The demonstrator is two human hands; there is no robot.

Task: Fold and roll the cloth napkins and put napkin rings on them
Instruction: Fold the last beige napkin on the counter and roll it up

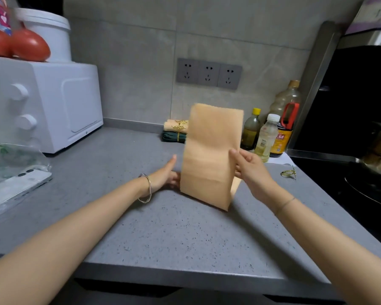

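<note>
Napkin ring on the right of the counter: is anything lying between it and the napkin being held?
Nothing visible does. The ring lies alone on bare counter just right of the right hand, which pinches the napkin by its edge. The bottles stand farther back, off that path.

Grey countertop (163, 234): rolled napkins (175, 130), ring (288, 173), bottles (266, 137).
</note>
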